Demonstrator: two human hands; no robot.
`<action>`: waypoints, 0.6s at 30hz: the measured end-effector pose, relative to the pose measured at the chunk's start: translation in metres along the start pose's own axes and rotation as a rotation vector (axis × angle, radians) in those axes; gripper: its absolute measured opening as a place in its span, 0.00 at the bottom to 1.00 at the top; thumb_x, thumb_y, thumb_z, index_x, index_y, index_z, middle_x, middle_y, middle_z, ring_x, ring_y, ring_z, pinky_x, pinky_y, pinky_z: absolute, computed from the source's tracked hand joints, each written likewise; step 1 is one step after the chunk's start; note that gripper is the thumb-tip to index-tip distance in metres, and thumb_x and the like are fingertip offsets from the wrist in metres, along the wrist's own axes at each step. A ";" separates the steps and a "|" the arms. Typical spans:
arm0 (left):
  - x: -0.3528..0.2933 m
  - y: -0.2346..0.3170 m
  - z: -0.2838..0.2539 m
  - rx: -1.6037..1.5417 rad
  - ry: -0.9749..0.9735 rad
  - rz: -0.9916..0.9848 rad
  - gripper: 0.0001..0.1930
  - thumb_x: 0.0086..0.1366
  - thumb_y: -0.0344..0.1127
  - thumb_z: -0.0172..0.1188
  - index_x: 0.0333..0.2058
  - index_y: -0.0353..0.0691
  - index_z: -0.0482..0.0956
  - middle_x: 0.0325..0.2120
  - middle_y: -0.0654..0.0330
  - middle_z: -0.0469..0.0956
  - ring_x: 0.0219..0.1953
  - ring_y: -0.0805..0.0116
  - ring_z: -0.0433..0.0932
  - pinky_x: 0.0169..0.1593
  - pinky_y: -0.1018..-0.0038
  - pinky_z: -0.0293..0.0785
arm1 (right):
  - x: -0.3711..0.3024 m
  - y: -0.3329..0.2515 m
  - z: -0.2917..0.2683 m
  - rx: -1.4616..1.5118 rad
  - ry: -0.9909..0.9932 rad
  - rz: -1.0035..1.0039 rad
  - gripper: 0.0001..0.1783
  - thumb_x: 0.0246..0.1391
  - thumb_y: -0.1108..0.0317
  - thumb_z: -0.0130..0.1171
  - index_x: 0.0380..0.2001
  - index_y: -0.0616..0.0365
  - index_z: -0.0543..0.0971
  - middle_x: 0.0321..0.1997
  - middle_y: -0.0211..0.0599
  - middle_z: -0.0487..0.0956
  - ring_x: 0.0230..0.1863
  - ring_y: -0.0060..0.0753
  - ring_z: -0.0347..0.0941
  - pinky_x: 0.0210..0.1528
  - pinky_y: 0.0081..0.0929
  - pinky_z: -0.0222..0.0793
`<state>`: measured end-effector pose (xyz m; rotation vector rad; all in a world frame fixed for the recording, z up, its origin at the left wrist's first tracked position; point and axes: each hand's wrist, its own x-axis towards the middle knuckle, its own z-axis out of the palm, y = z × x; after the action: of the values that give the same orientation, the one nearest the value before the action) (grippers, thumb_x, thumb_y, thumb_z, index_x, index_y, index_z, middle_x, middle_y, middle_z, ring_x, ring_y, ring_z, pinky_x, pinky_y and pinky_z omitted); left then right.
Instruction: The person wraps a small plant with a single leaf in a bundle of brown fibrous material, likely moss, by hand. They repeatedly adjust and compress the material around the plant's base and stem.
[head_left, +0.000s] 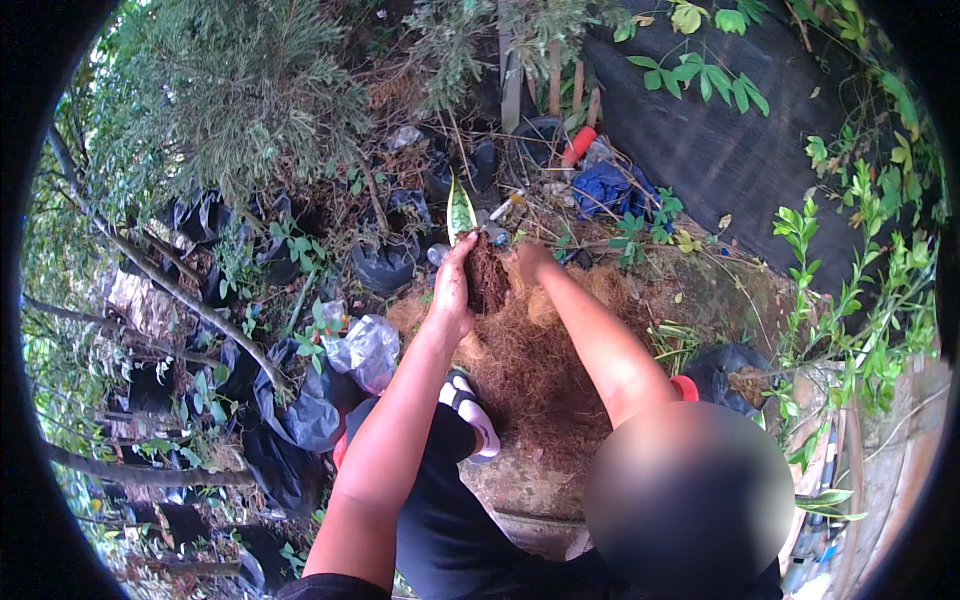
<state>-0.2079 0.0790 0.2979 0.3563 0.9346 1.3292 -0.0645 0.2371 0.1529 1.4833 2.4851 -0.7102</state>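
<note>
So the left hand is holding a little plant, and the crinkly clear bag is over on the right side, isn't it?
Not quite: the crinkly clear bag is on the left side, as the head view shows. The left hand is holding a little plant.

the fibre (540,375) looks coarse and matt, the bag (368,352) glossy plastic.

Diffuse daylight falls fairly evenly, leaving soft shadows. The crumpled clear plastic bag (367,352) catches whitish glare, while the black plastic bags (277,462) look dim. Heavy blur covers a round lower-right patch; black fisheye borders surround the scene.
</note>
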 end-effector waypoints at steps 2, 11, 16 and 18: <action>0.002 0.002 -0.002 -0.023 0.003 0.007 0.22 0.66 0.58 0.57 0.45 0.46 0.74 0.33 0.60 0.76 0.35 0.61 0.77 0.39 0.57 0.75 | 0.005 -0.001 -0.015 0.120 0.172 -0.061 0.20 0.43 0.64 0.72 0.43 0.46 0.85 0.47 0.41 0.85 0.47 0.45 0.82 0.51 0.37 0.77; 0.009 -0.015 0.009 0.023 -0.018 -0.039 0.19 0.68 0.56 0.56 0.44 0.47 0.72 0.33 0.58 0.76 0.35 0.58 0.77 0.41 0.56 0.75 | -0.035 0.048 -0.010 0.161 0.125 -0.062 0.17 0.39 0.61 0.76 0.37 0.46 0.88 0.41 0.47 0.85 0.47 0.48 0.81 0.51 0.38 0.76; 0.016 -0.035 0.021 0.082 0.040 -0.035 0.18 0.69 0.55 0.56 0.43 0.48 0.72 0.31 0.59 0.76 0.33 0.57 0.77 0.39 0.57 0.74 | -0.105 0.119 0.043 0.111 0.040 0.107 0.22 0.42 0.57 0.75 0.46 0.39 0.87 0.50 0.45 0.84 0.53 0.45 0.80 0.58 0.38 0.73; 0.016 -0.042 0.027 0.118 0.024 -0.036 0.17 0.69 0.55 0.55 0.43 0.48 0.72 0.31 0.59 0.76 0.33 0.58 0.77 0.38 0.57 0.75 | -0.139 0.147 0.056 0.028 -0.013 0.232 0.23 0.47 0.45 0.69 0.45 0.40 0.88 0.51 0.43 0.84 0.52 0.44 0.80 0.59 0.39 0.73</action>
<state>-0.1600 0.0907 0.2787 0.4132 1.0379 1.2509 0.1254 0.1592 0.1088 1.7338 2.2513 -0.7115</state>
